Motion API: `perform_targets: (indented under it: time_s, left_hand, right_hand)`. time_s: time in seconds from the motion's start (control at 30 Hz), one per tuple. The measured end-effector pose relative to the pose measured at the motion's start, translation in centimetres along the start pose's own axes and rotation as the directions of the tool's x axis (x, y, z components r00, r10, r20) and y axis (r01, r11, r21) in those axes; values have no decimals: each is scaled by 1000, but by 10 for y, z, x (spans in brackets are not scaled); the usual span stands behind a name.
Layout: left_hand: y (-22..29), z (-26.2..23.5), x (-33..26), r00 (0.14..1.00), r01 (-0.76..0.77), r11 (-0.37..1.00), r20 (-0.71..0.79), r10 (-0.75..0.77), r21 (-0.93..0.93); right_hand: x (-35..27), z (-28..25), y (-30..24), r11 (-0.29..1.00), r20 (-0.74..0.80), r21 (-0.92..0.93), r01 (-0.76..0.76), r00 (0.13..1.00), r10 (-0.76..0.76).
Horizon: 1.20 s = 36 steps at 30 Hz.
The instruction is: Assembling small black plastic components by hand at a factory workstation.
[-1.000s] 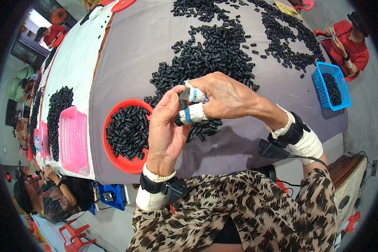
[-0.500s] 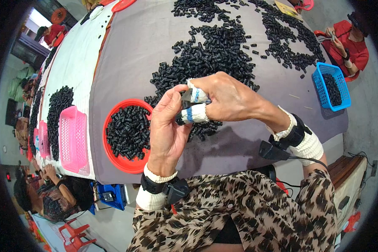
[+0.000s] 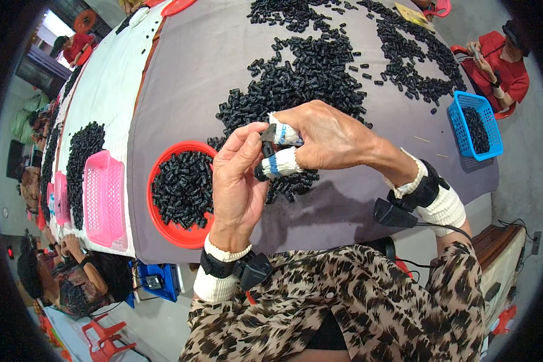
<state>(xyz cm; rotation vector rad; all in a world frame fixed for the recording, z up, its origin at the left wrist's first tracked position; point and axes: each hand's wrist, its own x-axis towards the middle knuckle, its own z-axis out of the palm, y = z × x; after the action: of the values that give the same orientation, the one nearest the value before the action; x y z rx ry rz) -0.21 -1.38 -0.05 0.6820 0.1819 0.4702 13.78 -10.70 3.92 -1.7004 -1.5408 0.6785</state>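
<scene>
From where I watch, the far left of the table carries a pink basket [image 3: 104, 199] lying beside a strip of loose black pieces on white cloth. Next comes the red bowl [image 3: 163, 226], full of small black plastic pieces, sitting on the grey cloth [image 3: 187, 84].

Just right of the bowl is my left hand [image 3: 238, 181], raised with the palm toward me, thumb and fingers closed together on a small black piece [image 3: 267, 134] held above the table edge. My right hand [image 3: 326, 139] meets it from the right; its two taped fingertips [image 3: 279, 164] are pinched on the same piece, so both hands clamp it between them.

Compared with half a second ago, the hands have stayed locked together in nearly the same spot; the right hand's taped fingers have only shifted slightly around the piece, and nothing has dropped into the bowl.

Behind the hands the big heap of black pieces [image 3: 308, 78] spreads across the cloth. At the far right stands a blue basket [image 3: 472, 123] holding more pieces, near a person in red [image 3: 501, 60].
</scene>
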Motion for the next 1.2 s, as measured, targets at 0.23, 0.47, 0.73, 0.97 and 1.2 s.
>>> perform_targets:
  time_s: [0.23, 0.47, 0.73, 0.97, 1.2]
  left_hand:
    - [1, -1, -1, 1000, -4, 998, -20, 5, 55]
    - [2, -1, -3, 1000, -11, 992, -12, 12, 124]
    - [1, 4, -2, 1000, 9, 1000, -14, -9, -24]
    - [0, 2, -1, 998, 49, 987, -40, -55, -152]
    - [1, 2, 0, 999, 31, 999, -8, -31, 18]
  right_hand:
    - [1, 4, 3, 998, 27, 53, 17, 999, -18]
    - [-2, 8, 5, 995, 17, 16, 101, 995, -101]
    - [-5, 3, -7, 999, -55, -17, 39, 998, -40]
    - [-5, 5, -6, 996, -115, 89, 16, 993, -5]
    - [-5, 6, -2, 996, -119, 92, -17, 993, 28]
